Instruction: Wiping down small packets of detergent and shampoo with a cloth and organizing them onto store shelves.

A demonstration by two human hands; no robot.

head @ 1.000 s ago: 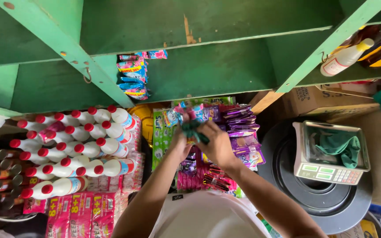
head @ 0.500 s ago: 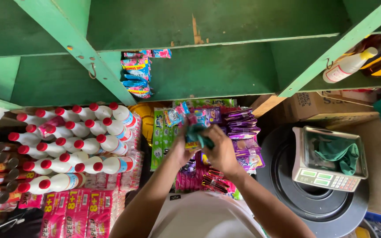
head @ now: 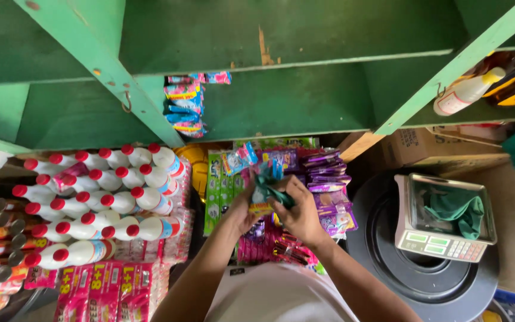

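A strip of colourful sachets (head: 242, 160) and a dark green packet (head: 272, 192) are gripped between the two hands, held close together above a pile of purple and pink sachet strips (head: 323, 179). The left hand (head: 242, 209) is closed around the lower end of the bundle, and the right hand (head: 299, 214) is clamped over the green packet from the other side; the fingers of both are curled tightly. Just left of the hands, green sachet strips (head: 214, 191) are laid out, and farther left white bottles with red caps (head: 99, 197) are stacked on their sides. Red packs (head: 105, 289) are seen below them. A weighing scale (head: 445, 217) with a green cloth (head: 457, 209) in its pan is set on a black round lid (head: 424, 274) at the right. Green wooden shelves (head: 305, 113) are seen above, with small sachets (head: 185, 107) hung from them.
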